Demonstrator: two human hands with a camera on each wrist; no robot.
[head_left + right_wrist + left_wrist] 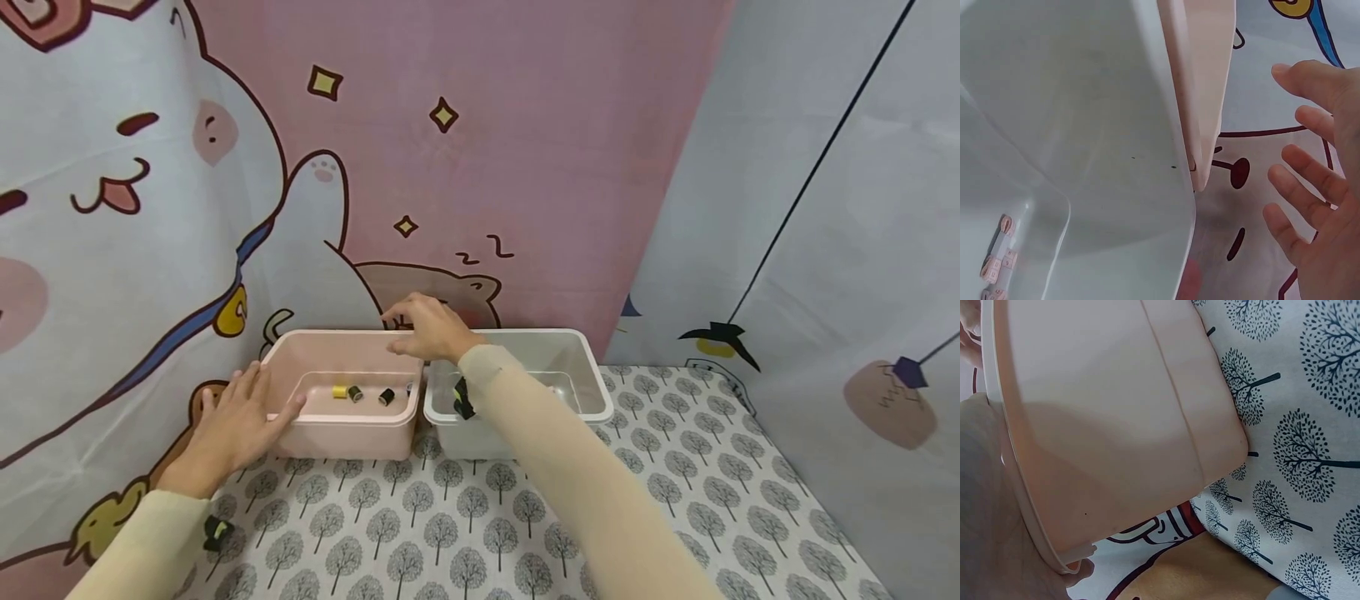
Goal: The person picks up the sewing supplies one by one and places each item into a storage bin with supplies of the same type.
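Note:
My left hand (237, 425) rests on the left end of the pink bin (345, 442), fingers spread and thumb over the front rim. In the left wrist view, the palm lies along the rim (1007, 425). Inside the bin are a yellow spool (340, 392), a dark green spool (355, 392) and a black spool (387, 397). My right hand (431, 327) is held over the inner ends of the two bins, fingers apart and holding nothing. Beneath its wrist stands the white bin (592, 400). Small pink rolled strips (997, 265) lie inside it.
Both bins stand side by side on a tree-print cloth (465, 533), with a narrow gap between them. Close behind rises a pink and white cartoon backdrop (540, 167). Another pale printed sheet (825, 250) hangs at the right.

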